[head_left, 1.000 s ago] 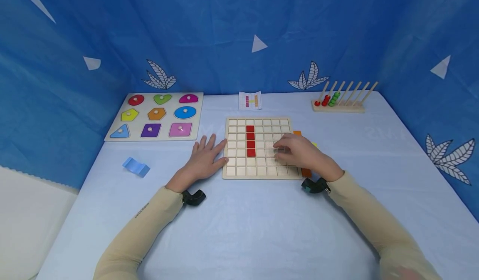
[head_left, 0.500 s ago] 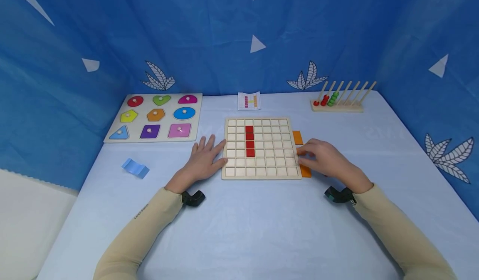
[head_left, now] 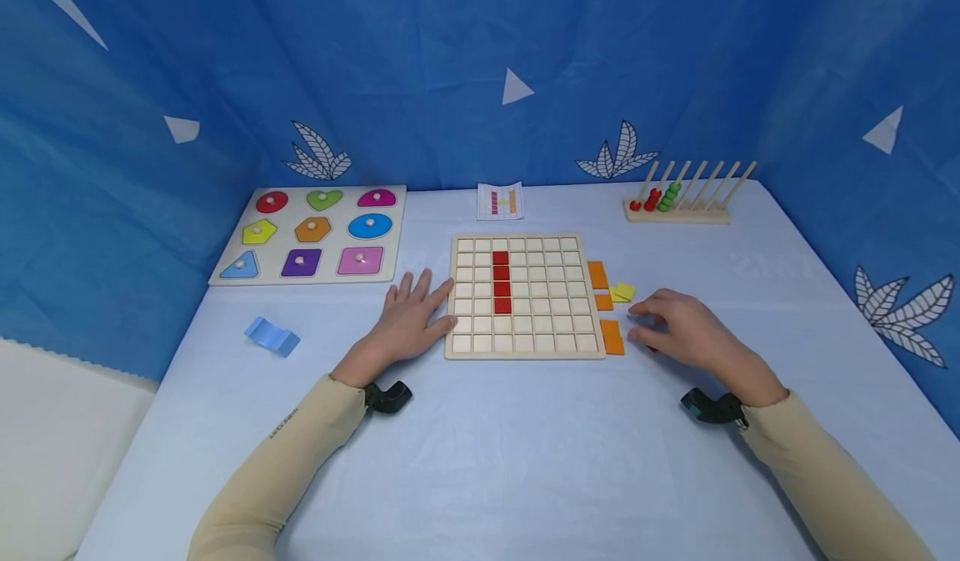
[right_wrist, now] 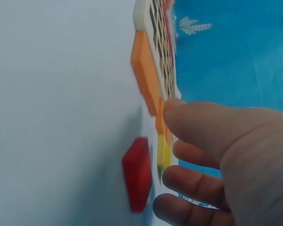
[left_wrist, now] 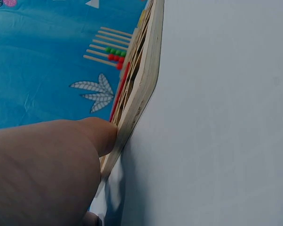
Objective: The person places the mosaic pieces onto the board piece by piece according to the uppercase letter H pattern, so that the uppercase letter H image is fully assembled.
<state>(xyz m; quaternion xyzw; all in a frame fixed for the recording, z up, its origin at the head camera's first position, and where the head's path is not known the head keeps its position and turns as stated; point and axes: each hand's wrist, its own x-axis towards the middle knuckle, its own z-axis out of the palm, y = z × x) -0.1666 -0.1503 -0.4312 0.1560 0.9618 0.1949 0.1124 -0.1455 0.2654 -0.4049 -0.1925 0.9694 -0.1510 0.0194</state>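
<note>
A wooden grid board (head_left: pixel 555 340) lies on the table, with a column of red square tiles (head_left: pixel 502 282) set in its cells. My left hand (head_left: pixel 405 323) rests spread at the board's left edge, thumb and fingertips touching the rim. To the right of the board, my right hand (head_left: pixel 686 328) hovers low, thumb and fingers bent and apart, holding nothing. A loose red tile (right_wrist: pixel 137 174) lies near its fingers in the right wrist view; the hand mostly hides it in the head view. Orange tiles (head_left: pixel 612 338) and yellow tiles (head_left: pixel 622 293) lie between board and right hand.
A shape puzzle (head_left: pixel 337 244) with knobbed pieces lies at the back left. Nearer sits a blue bent piece (head_left: pixel 272 336). Behind the board is a small pattern card (head_left: pixel 500 202). A bead counting rack (head_left: pixel 678 213) stands at the back right.
My right hand has moved right, off the board and past the orange tiles, uncovering them and the yellow tiles. The left hand stays at the board's edge.
</note>
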